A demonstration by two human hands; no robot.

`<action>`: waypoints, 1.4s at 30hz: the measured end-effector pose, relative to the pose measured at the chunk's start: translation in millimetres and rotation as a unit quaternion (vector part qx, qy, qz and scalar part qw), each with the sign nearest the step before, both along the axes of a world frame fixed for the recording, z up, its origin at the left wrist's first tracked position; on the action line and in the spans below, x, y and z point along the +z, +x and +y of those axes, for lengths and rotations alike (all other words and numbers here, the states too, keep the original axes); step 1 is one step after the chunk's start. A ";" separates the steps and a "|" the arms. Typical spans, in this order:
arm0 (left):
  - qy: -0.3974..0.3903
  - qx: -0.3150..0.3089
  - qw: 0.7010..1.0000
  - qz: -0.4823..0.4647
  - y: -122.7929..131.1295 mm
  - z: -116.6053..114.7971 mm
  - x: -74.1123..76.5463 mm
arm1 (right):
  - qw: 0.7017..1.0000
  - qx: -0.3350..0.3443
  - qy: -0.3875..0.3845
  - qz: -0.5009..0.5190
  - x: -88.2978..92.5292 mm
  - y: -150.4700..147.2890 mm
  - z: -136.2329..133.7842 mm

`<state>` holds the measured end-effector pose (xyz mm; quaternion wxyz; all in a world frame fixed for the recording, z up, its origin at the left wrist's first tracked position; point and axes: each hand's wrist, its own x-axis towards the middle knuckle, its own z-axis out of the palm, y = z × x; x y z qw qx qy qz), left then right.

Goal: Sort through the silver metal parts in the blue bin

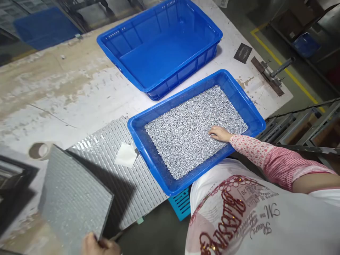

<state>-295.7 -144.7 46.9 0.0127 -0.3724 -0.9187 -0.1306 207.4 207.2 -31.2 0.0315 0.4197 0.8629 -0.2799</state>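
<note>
At the lower left my left hand (99,245) is closed on the near corner of a flat grey board (77,194), which is tilted up off the table and slightly blurred. My right hand (220,133) reaches into a blue plastic tub (152,173), its fingers curled down onto a layer of small silvery pieces (191,127). Whatever those fingers hold is hidden. Between the hands lies a silver sheet (143,198) with rows of ridges, partly shaded by the board. A small white paper square (126,155) rests on that sheet, close to the tub.
A second blue tub (162,46) with a bare bottom stands behind. A tape roll (39,150) sits at left. At right are a dark square plate (242,53) and a metal bracket with a rod (273,74). A turquoise slotted crate (181,204) shows below the table edge.
</note>
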 end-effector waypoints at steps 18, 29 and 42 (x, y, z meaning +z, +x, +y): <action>-0.043 -0.328 0.944 -0.022 -22.7 -73.4 -64.2 | 0.999 -0.011 -0.014 0.038 -12.7 5.8 0.3; -0.095 -0.458 0.884 0.016 -39.4 -35.7 -54.7 | 0.999 -0.007 -0.013 0.050 -14.0 7.6 1.5; -0.151 -0.022 0.988 -0.037 46.7 122.8 -50.0 | 0.997 -0.048 -0.037 0.046 1.4 -1.7 -0.6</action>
